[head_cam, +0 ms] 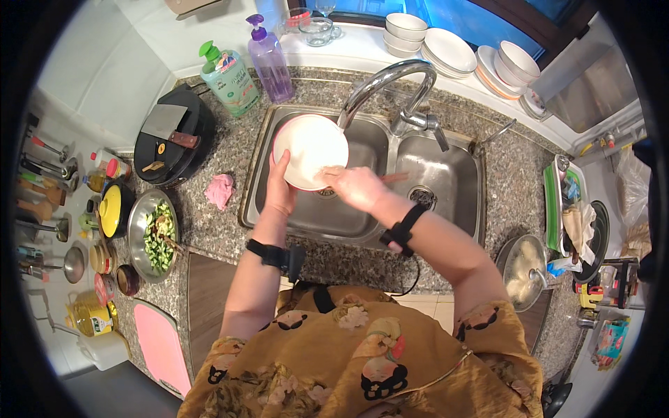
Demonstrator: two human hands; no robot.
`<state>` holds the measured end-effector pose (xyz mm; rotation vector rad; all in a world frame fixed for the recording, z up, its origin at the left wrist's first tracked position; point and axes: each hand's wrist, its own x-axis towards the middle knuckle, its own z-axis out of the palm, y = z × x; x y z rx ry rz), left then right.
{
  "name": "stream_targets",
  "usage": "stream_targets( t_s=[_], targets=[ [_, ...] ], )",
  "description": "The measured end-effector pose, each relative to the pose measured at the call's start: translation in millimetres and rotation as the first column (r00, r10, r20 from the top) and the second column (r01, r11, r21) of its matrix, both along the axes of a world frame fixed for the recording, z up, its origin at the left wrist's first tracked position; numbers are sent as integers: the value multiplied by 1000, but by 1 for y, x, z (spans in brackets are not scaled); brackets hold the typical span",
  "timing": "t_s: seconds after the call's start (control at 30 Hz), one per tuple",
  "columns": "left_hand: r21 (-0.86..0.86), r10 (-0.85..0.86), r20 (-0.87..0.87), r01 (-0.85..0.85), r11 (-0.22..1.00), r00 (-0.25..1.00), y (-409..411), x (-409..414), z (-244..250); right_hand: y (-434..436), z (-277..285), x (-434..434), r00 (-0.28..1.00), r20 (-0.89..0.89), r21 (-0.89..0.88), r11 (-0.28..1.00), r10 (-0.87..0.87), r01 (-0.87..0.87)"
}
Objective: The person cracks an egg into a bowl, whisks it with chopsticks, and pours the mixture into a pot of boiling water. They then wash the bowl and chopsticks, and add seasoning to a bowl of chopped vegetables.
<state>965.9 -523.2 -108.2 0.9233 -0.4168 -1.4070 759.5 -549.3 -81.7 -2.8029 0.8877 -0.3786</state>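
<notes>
My left hand (281,188) grips a white bowl (311,149) with a pinkish-red rim, its thumb over the near left edge. The bowl is held above the left basin of a stainless steel double sink (360,214). At the bowl's near right edge, my right hand (360,187) is closed and blurred. Reddish-brown sticks, apparently chopsticks (394,177), jut from it to the right. The bowl's inside is bright white, so I cannot tell what it holds. A chrome faucet (387,83) arches over from behind, its spout close to the bowl's right rim.
Left of the sink are a crumpled pink cloth (219,191), a metal bowl of chopped green vegetables (135,235) and a cleaver (164,123) on a black appliance (201,128). Pump bottles (272,68) stand behind. A lidded pan (521,274) sits at right; stacked bowls (405,31) line the sill.
</notes>
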Motion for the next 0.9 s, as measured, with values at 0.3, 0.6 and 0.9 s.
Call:
stream_targets(
  t_s=[0.3, 0.6, 0.9],
  targets=[
    [64, -152, -60, 156, 986, 987, 12, -3, 25, 0, 38, -15, 984, -174, -75, 996, 29, -42],
    [41, -153, 21, 152, 987, 988, 12, -5, 33, -2, 26, -20, 996, -80, -160, 987, -44, 31],
    [83, -6, -32, 8, 997, 999, 22, -22, 19, -5, 56, -38, 989, 129, -127, 988, -68, 85]
  ],
)
